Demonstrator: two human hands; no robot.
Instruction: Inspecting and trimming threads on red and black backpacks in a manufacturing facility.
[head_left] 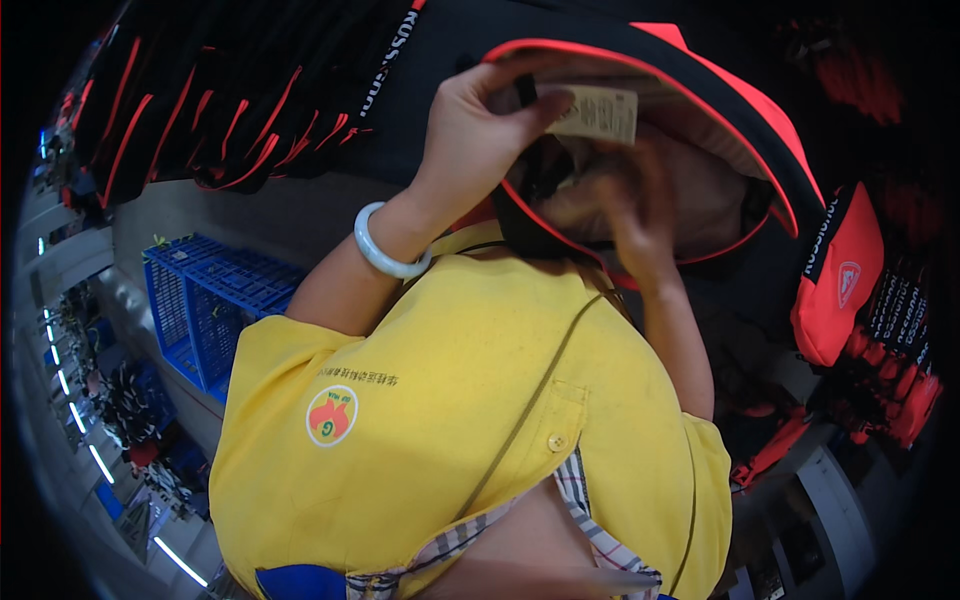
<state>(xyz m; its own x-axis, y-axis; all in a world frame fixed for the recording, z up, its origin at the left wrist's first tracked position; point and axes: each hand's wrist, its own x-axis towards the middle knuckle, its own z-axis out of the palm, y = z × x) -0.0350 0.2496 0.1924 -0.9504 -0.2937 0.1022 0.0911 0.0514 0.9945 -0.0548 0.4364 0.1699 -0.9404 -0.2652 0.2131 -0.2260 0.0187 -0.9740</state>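
A black bag-like item (700, 190) with red edging and a pale lining gapes open in front of my chest. My left hand (470, 125) is closed at its upper left rim, the thumb against a white printed label (603, 113) that lies over the opening. Inside the opening, by the lining below that label, is my right hand (640, 210). Motion smears its fingers, so whether they hold anything is unclear. The far side of the item's outside is hidden.
Several black pieces with red edging (230, 120) stand in a row at the upper left. Blue plastic crates (200, 310) are at the left, below them. A red and black piece (840, 280) is at the right, near more red-and-black goods (900, 380).
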